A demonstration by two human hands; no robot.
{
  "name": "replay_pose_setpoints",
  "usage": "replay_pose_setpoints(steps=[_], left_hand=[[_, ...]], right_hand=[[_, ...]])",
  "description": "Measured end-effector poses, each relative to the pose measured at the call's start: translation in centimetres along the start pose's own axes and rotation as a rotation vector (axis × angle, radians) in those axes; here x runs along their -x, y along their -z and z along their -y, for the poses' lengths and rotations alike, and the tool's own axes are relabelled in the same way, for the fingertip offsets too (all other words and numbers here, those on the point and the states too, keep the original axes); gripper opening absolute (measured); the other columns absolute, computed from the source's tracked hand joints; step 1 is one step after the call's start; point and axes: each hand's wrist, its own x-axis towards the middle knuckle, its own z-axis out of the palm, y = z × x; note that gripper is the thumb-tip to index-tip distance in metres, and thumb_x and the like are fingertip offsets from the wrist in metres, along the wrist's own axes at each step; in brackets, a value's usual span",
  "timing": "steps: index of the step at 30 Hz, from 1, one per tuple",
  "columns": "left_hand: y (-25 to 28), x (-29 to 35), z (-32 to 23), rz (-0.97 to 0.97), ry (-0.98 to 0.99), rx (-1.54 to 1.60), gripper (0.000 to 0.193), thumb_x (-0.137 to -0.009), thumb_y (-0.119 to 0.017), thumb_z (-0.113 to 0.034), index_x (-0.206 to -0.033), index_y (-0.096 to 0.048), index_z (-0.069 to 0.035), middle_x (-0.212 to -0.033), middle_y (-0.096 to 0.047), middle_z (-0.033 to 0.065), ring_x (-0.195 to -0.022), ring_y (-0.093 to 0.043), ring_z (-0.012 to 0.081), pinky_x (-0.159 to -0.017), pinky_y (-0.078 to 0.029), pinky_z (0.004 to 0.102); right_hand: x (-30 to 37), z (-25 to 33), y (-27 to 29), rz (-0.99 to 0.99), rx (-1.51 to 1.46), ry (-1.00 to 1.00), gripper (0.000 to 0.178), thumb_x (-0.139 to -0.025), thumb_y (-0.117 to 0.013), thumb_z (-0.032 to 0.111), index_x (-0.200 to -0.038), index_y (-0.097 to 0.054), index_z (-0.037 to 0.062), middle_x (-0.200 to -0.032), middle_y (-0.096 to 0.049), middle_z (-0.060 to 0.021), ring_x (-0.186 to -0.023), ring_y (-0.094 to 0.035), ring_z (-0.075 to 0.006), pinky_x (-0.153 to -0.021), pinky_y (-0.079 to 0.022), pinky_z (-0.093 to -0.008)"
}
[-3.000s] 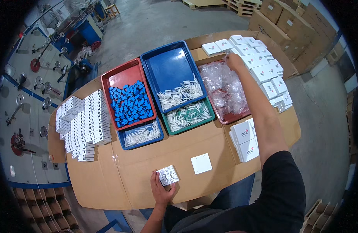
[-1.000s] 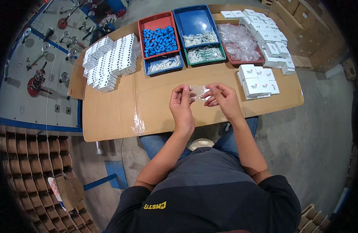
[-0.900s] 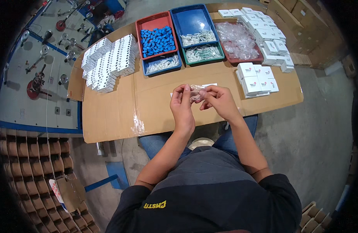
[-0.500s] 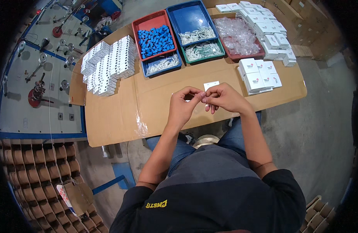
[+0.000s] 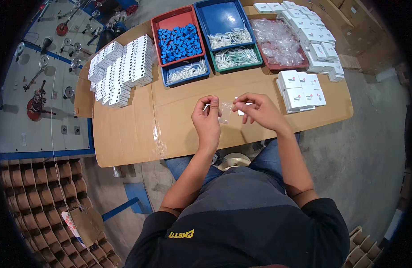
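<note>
A small clear plastic bag (image 5: pixel 224 112) shows between my two hands over the near part of the cardboard-covered table. My left hand (image 5: pixel 207 119) pinches its left side between thumb and fingers. Closed in a pinch at the bag's right edge is my right hand (image 5: pixel 260 111); what its fingertips hold is too small to make out. Partly hidden behind the right hand, a flat white piece (image 5: pixel 240 111) lies on the cardboard (image 5: pixel 181 118).
White pieces with dark openings (image 5: pixel 125 67) stand in rows at left. Beyond my hands are a red tray (image 5: pixel 153 27) of blue parts, blue and green trays of white plugs, and a tray of clear bags (image 5: pixel 277 42). Printed white boxes (image 5: pixel 297 97) are stacked at right.
My hands have moved apart from touching fingertips, the left one slightly leftward with its fingers turned up. The clear bag now shows between them.
</note>
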Motion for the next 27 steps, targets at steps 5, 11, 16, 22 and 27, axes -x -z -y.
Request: replay_pose_setpoints(steps=[5, 11, 16, 22, 27], left_hand=[[-0.3, 0.0, 0.3, -0.004, -0.004, 0.041, 0.019, -0.101, -0.067, -0.019, -0.101, -0.063, -0.001, -0.086, -0.059, -0.0008, -0.071, -0.052, 0.0058, -0.063, -0.042, 0.0211], [0.6, -0.2, -0.3, -0.014, 0.133, 0.190, 0.020, -0.101, -0.067, -0.020, -0.104, -0.065, -0.001, -0.087, -0.060, -0.0003, -0.072, -0.053, 0.0057, -0.062, -0.042, 0.0216], [2.5, -0.4, -0.1, 0.301, 0.196, -0.076, 0.017, -0.101, -0.067, -0.018, -0.106, -0.067, -0.002, -0.087, -0.062, 0.0001, -0.072, -0.055, 0.0056, -0.062, -0.044, 0.0221], [2.3, -0.4, -0.1, -0.004, -0.002, 0.033, 0.016, -0.100, -0.068, -0.018, -0.102, -0.066, -0.002, -0.090, -0.065, 0.0005, -0.075, -0.056, 0.0059, -0.065, -0.046, 0.0223], [1.8, -0.1, -0.1, -0.016, -0.011, 0.037, 0.016, -0.101, -0.067, -0.019, -0.101, -0.064, -0.003, -0.092, -0.065, 0.0004, -0.078, -0.057, 0.0062, -0.067, -0.047, 0.0234]], right_hand=[[-1.5, -2.1, -1.7, 0.011, -0.093, 0.125, 0.018, -0.102, -0.061, 0.017, -0.104, -0.068, 0.0001, -0.084, -0.070, -0.0033, -0.061, -0.062, -0.0075, -0.053, -0.047, -0.0228], [-2.0, -1.3, -1.1, 0.052, -0.075, 0.100, 0.019, -0.104, -0.059, 0.017, -0.098, -0.067, 0.0007, -0.075, -0.064, 0.0002, -0.060, -0.061, -0.0060, -0.053, -0.047, -0.0215], [-2.4, -1.4, -1.0, 0.075, -0.089, 0.081, 0.019, -0.104, -0.060, 0.018, -0.099, -0.066, 0.0009, -0.076, -0.064, -0.0004, -0.061, -0.062, -0.0075, -0.054, -0.048, -0.0225], [-1.3, -1.8, -2.4, 0.054, -0.235, 0.038, 0.017, -0.101, -0.062, 0.016, -0.107, -0.067, 0.0007, -0.095, -0.072, -0.0071, -0.066, -0.065, -0.0100, -0.057, -0.051, -0.0235], [-1.7, -3.4, -4.3, -0.015, -0.361, 0.086, 0.014, -0.099, -0.065, 0.012, -0.107, -0.067, 0.0009, -0.096, -0.072, -0.0077, -0.066, -0.064, -0.0100, -0.056, -0.051, -0.0235]])
